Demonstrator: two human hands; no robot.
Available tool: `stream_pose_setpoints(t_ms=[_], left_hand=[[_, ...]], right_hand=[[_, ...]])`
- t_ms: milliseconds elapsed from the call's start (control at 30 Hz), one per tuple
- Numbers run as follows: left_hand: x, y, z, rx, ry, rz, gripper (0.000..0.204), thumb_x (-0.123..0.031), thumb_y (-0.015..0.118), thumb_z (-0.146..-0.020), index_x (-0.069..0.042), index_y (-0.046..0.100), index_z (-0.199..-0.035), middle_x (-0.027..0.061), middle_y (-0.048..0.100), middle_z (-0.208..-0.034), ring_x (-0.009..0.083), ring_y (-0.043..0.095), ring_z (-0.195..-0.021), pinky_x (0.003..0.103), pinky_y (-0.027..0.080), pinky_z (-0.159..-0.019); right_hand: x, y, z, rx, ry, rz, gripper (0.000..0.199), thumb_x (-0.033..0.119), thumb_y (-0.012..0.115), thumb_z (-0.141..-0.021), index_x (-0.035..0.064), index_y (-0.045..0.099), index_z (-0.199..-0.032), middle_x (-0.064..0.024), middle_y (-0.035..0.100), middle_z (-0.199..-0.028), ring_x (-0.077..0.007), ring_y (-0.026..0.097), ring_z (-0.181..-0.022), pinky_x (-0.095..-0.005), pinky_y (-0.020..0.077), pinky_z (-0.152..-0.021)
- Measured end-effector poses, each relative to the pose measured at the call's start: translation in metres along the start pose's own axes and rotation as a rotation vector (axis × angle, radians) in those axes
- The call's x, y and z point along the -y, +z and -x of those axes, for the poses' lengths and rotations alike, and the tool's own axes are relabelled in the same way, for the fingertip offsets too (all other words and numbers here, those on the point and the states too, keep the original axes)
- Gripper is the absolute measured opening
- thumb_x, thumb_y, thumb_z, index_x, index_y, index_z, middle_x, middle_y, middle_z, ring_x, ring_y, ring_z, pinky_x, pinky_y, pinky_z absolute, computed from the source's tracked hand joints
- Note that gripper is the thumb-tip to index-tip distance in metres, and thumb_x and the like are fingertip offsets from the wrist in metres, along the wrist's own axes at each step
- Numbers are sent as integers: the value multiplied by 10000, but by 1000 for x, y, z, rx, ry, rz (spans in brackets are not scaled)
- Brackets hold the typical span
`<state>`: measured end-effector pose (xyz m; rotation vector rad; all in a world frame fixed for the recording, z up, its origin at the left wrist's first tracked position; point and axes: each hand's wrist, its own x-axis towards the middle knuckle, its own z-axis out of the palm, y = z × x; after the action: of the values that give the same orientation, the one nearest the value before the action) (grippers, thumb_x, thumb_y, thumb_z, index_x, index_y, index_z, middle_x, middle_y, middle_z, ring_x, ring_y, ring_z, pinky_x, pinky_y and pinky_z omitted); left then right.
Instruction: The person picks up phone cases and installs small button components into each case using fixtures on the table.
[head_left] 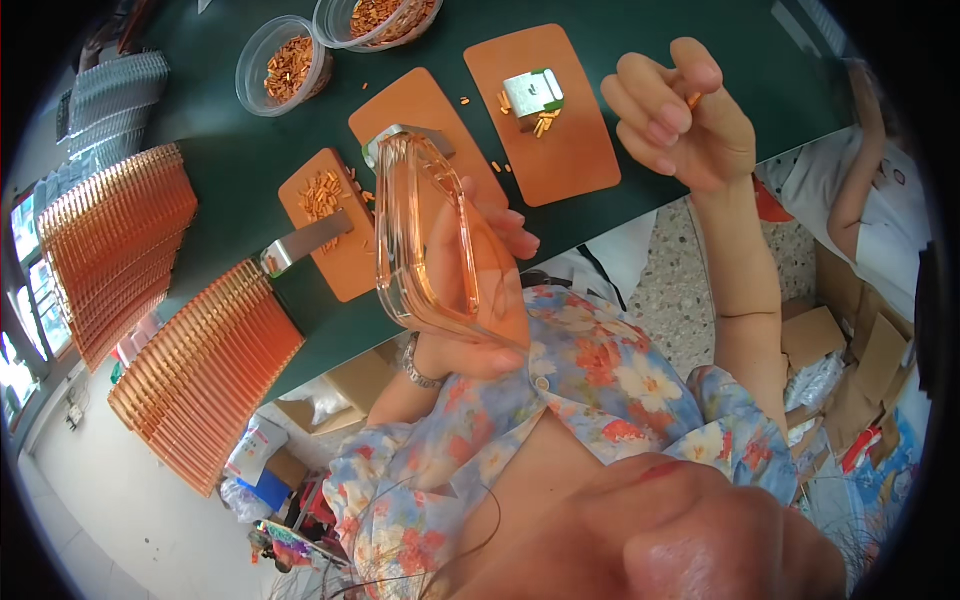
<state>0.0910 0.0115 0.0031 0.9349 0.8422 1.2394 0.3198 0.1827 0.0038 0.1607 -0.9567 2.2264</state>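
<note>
My left hand is wrapped round a clear phone case with an orange tint, tilted up on its edge. Part of the palm shows through the case. To the right and farther off, my raised right hand has its fingers curled, thumb and forefinger pinching a tiny copper-coloured piece. Close to that hand lies an orange pad bearing a metal clip with several similar small pieces around it. Another orange pad sits partly hidden behind the case, with a metal strip on it.
A third orange pad holds a heap of small pieces and a metal strip. Two clear tubs of pieces stand at the back. Stacked orange-tinted cases line the left of the green table. Another person is at far right.
</note>
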Motion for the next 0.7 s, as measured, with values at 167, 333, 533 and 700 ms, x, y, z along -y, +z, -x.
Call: stream_pose_setpoints(t_ms=[167,333,533,700], left_hand=[[6,-3,3,20,33,-46,1369,-561,855,-500,-27,124,-1528,166,484,-1255,276,555,-1062,419,458,-889],[9,-1,6,-44,-12,-25,1285,-563,855,-521,-25,211,-1494,167,484,-1281,272,572,-1076,413,483,-881],[16,-1,4,-35,-119,-25,1145,-530,843,-576,-18,292,-1440,144,480,-1288,241,574,-1090,393,485,-908],[14,6,-1,-78,-215,-17,1272,-576,842,-547,2,215,-1490,160,520,-1211,235,592,-1011,366,494,-870]], right_hand=[[-7,-2,0,39,-31,-68,147,187,520,-998,225,610,-1108,8,494,-874,-114,449,-831,-206,454,-580],[-1,3,0,-31,-12,-1,114,185,530,-992,179,597,-1084,8,488,-872,-112,442,-828,-207,442,-577],[13,8,-4,-194,-13,378,127,161,516,-989,93,578,-1077,-6,505,-886,-99,449,-776,-225,418,-594],[29,47,-26,-461,63,420,154,68,576,-934,-51,603,-1028,-76,631,-870,-141,598,-797,-223,471,-722]])
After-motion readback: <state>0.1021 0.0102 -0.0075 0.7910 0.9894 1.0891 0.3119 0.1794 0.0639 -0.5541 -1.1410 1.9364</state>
